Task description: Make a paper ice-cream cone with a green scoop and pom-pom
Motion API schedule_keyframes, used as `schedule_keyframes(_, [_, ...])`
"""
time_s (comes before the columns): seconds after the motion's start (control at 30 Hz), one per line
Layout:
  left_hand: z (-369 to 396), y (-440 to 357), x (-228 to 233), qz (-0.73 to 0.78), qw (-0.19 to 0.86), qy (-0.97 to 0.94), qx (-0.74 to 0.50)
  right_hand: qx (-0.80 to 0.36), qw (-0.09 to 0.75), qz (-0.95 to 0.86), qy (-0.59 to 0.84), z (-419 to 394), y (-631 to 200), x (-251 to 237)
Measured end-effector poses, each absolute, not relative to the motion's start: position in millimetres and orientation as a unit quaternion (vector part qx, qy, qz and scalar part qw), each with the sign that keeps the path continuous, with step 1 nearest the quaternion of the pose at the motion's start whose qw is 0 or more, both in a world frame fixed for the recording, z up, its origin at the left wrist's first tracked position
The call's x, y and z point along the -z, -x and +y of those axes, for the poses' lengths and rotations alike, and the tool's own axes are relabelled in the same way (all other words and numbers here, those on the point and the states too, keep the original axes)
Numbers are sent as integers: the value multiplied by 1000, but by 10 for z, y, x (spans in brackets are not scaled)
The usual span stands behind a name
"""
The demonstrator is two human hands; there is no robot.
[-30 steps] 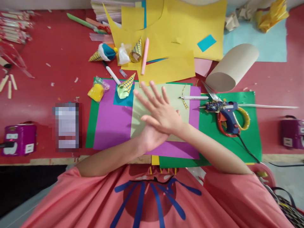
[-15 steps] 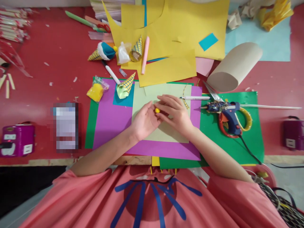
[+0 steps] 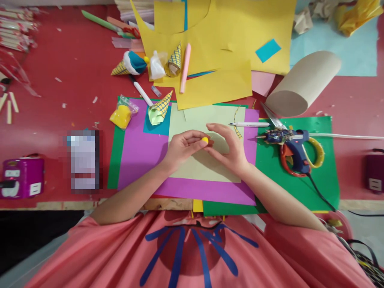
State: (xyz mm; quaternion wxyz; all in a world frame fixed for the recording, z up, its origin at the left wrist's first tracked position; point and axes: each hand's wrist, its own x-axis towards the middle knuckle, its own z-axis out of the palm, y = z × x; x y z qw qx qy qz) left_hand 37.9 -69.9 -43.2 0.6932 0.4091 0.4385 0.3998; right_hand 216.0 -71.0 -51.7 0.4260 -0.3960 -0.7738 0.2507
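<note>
The left hand pinched a small yellow ball at its fingertips, above the pale green sheet. The right hand curved half-open just right of the ball, thumb nearly touching it, holding nothing. The glue gun lay further right.

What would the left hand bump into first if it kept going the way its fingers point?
Probably the right hand: the left hand, pinching a small yellow ball, points straight at its fingertips.

I saw a red worktop with green paper at its near edge, yellow sheets at the far edge, and a cardboard roll right of centre.
</note>
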Motion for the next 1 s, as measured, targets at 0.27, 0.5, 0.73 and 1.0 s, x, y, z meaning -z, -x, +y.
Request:
schedule_keyframes(0.27, [-722, -382, 405, 439, 687, -417, -402, -258, 437, -776, 376, -709, -2180, 506])
schedule_keyframes(0.5, [-735, -391, 406, 441, 673, -441, -397, -244, 427, -804, 334, -696, -2179, 495])
schedule_keyframes(0.73, [-744, -310, 393, 443, 672, -440, -396, -266, 446, -764, 383, -703, -2202, 487])
schedule_keyframes(1.0, [-356, 518, -64, 542, 250, -720, -354, -374, 469, -665, 444, -724, -2198, 579])
